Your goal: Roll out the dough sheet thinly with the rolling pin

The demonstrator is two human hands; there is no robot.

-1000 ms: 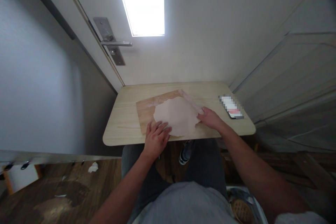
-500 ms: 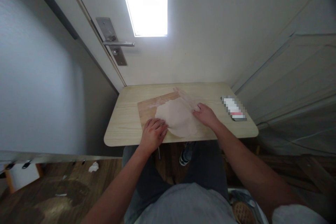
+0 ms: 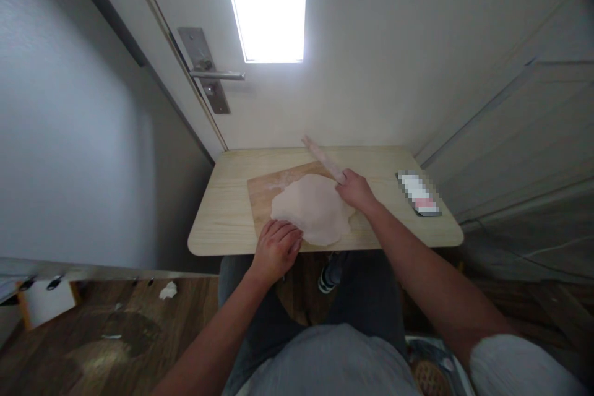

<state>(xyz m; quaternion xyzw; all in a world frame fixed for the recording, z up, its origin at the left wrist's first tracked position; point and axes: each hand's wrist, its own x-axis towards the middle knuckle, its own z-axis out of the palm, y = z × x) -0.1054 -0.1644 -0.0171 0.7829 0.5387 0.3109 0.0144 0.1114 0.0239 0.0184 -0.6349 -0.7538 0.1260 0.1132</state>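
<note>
Dough (image 3: 315, 207) was sprawled over the board (image 3: 260, 198), left hand (image 3: 277, 247) at its near-left edge, fingers bunched (couldn't tell if pinching), right hand (image 3: 356, 190) gripping a rolling pin (image 3: 326, 161).

Grey shirt (image 3: 334, 359) (short sleeve (image 3: 520, 362) paler), dark trousers (image 3: 374, 291), white-trimmed shoe (image 3: 325, 284).

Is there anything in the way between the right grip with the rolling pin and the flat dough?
No, nothing I can see. The right grip holds the rolling pin close by the dough's right side. The left grip is at the near left edge, and the phone lies off to the right.
</note>
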